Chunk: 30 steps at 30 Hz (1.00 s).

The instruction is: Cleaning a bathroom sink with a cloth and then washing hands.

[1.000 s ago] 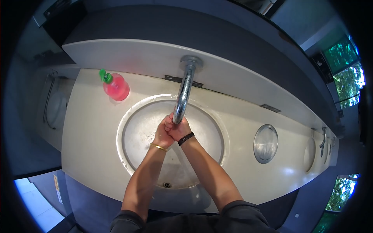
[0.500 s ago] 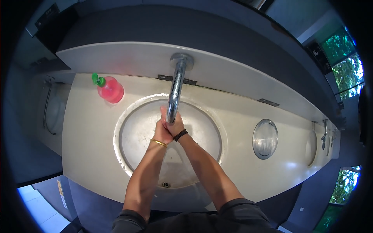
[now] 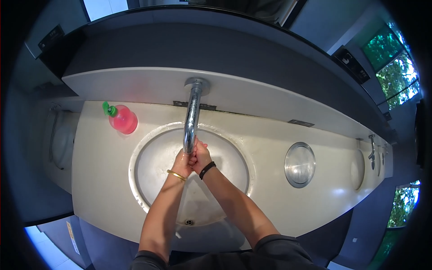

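Note:
Under the tip of the chrome faucet [image 3: 192, 119], my left hand [image 3: 182, 165] and my right hand [image 3: 203, 158] are clasped together, with their fingers curled against each other. The spout covers part of the left hand. Both are over the oval white sink [image 3: 155, 173], and the skin looks wet. A gold bangle [image 3: 177, 174] circles my left wrist; on the right one is a dark band [image 3: 207, 170]. No object shows between the palms.
A pink pump bottle [image 3: 123, 120] with a green top stands left of the sink on the cream counter [image 3: 101, 180]. Set into the counter at the right is a round metal lid [image 3: 300, 165]. Farther right come another faucet [image 3: 371, 146] and basin [image 3: 357, 171].
The view has shifted, so the sink and faucet sit lower in it. My hands stay under the spout, and their fingers have changed position, curling more closely together.

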Available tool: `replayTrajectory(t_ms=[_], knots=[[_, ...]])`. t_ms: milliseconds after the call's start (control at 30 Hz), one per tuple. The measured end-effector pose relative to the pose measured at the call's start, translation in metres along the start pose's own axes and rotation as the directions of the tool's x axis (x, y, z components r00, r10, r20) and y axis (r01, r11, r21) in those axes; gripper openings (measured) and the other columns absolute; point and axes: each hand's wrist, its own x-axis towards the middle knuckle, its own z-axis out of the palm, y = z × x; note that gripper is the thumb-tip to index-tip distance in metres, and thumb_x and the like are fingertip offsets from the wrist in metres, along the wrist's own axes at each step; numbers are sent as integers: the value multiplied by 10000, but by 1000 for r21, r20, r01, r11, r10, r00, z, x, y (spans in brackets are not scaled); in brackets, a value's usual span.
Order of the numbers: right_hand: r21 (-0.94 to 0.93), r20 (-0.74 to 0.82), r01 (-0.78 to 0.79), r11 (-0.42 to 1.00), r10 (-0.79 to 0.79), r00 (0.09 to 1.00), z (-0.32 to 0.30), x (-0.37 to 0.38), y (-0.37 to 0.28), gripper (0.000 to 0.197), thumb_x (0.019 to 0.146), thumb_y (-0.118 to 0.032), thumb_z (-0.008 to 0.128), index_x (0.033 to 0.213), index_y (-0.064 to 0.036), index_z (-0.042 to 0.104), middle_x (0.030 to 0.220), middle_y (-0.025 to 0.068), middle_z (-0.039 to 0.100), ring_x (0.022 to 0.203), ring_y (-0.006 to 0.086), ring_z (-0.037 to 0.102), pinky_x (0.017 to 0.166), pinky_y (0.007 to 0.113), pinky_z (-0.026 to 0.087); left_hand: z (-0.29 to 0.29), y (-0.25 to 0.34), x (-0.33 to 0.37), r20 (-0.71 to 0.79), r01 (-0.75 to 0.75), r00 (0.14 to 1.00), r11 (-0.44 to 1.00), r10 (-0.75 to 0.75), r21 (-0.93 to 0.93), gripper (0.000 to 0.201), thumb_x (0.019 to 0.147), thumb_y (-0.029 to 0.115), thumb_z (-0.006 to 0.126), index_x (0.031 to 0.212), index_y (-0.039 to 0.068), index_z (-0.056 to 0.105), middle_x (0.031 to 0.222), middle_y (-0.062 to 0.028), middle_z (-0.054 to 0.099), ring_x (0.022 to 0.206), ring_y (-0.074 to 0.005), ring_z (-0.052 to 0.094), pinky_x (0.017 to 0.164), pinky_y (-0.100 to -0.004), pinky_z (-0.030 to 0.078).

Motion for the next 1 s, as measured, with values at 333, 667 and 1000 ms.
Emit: replayTrajectory(t_ms=[333,667,1000], knots=[[-780,-125,148,608,-383,915,-7,36,37,286,838,-352,479,889,-71,500,736,76,521,750,201,539,700,331,430,-1,3,-2,39,-47,997,885,74,-464,320,871,338,451,908,38,558,823,-91,602,759,-207,575,679,-327,470],[-842,191,537,54,-901,390,-38,-18,-30,189,799,-209,548,897,-50,518,817,57,536,761,218,506,767,342,394,41,4,30,357,139,926,766,124,-628,330,853,323,494,593,134,417,542,28,386,476,-96,373,416,-216,300],[66,221,-44,997,28,975,4,32,3,521,822,-552,396,991,-71,502,880,113,588,711,241,582,633,359,490,4,-3,36,155,-465,288,-3,945,885,256,811,241,522,947,32,581,588,-93,564,505,-299,552,499,-363,435]])
